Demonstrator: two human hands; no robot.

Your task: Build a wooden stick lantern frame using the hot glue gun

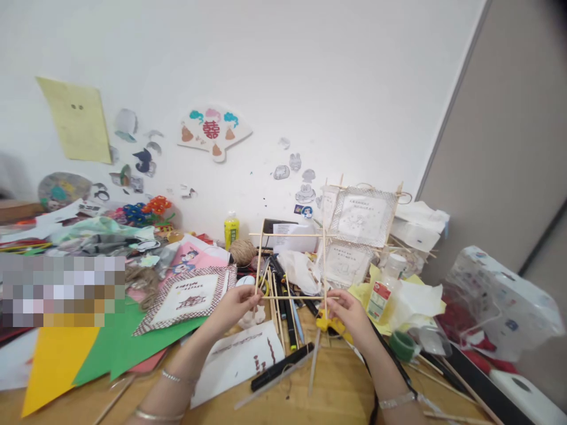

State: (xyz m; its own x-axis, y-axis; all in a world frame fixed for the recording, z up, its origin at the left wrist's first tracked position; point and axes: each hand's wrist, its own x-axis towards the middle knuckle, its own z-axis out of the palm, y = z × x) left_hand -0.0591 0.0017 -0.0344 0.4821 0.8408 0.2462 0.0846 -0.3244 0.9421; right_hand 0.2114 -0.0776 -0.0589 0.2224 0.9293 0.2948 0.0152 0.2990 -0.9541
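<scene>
Pinching a stick frame [292,235] in left hand [240,302] and right hand [348,310], I face a white wall [283,65], the cluttered table [341,378] open mid-front.

Back wall [319,71]: white, bearing a fan-shaped cutout [215,143] and yellow sheet [84,127]
Right-hand panel [491,136]: grey-beige, bordered by a slanting edge
Tabletop [341,378]: light-brown, wood-grained
Light: soft, diffuse
</scene>
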